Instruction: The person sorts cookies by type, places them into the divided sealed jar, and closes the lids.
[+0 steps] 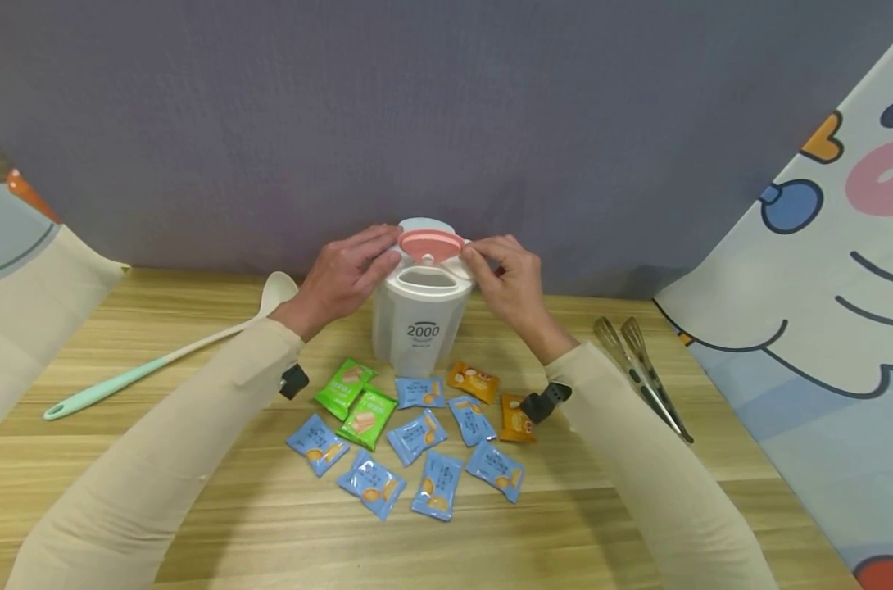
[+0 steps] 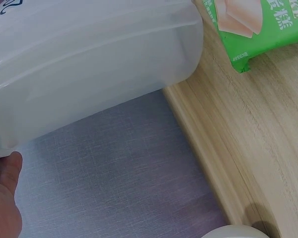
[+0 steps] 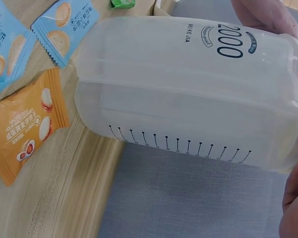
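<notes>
A tall translucent storage container (image 1: 420,336) marked 2000 stands upright near the table's back edge. Its white lid (image 1: 461,284) has a slot at the front, and a raised flap with a pink inner face (image 1: 432,246) stands behind the slot. My left hand (image 1: 351,269) grips the lid's left side, thumb toward the front. On the opposite side, my right hand (image 1: 511,274) pinches the lid's edge between thumb and fingers. The left wrist view shows only the left fingertips against the container's top end. In the right wrist view a scale of marks runs along the container's wall.
In front of the container lie several blue snack packets (image 1: 437,485), two green ones (image 1: 368,418) and two orange ones (image 1: 473,382). A white spoon with a mint handle (image 1: 122,381) lies left, metal tongs (image 1: 641,373) right. A grey fabric panel (image 1: 417,106) rises behind.
</notes>
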### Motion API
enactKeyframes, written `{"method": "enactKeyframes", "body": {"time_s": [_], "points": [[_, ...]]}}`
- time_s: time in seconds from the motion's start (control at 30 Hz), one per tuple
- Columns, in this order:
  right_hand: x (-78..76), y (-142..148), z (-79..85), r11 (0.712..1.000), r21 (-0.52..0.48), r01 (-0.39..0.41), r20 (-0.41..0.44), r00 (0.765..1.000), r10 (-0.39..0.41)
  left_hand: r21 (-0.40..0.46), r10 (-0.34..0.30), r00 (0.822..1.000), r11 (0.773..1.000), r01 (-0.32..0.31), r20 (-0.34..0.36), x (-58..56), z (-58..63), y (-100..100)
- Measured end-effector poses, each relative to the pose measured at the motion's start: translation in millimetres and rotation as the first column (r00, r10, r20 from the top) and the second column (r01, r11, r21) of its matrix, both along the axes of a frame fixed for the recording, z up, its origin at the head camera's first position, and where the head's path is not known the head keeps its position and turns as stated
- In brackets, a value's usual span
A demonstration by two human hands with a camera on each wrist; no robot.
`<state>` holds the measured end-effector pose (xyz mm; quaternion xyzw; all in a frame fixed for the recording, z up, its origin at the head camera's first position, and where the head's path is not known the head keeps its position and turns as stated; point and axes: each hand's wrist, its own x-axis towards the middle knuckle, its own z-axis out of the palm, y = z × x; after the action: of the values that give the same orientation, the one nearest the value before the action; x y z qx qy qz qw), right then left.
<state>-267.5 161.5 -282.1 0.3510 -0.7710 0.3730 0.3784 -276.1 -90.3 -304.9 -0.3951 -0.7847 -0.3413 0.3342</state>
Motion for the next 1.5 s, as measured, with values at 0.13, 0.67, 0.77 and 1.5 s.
{"method": "enactKeyframes", "body": {"time_s": [0.13,0.67,0.77,1.5], "points": [[0.7,0.7,-0.7,1.000,0.003,-0.009,0.005,1.000,0.009,0.003,0.004,1.000,1.000,-0.004,0.012,0.5,-0.4,-0.1],[-0.6,2.9,-2.5,1.000,0.007,-0.026,-0.005,1.000,0.026,0.029,0.007,1.000,1.000,-0.008,0.018,-0.9,1.3,2.1],[-1.3,3.4,-3.6,1.000,0.005,-0.021,-0.004,1.000,0.021,0.032,0.018,1.000,0.999,-0.019,0.014,-0.6,1.3,3.3],[19.9,50.1,-20.4,0.998,0.046,-0.035,-0.025,0.999,0.036,0.064,0.048,0.997,0.997,-0.052,0.058,-1.1,2.7,9.1]]}}
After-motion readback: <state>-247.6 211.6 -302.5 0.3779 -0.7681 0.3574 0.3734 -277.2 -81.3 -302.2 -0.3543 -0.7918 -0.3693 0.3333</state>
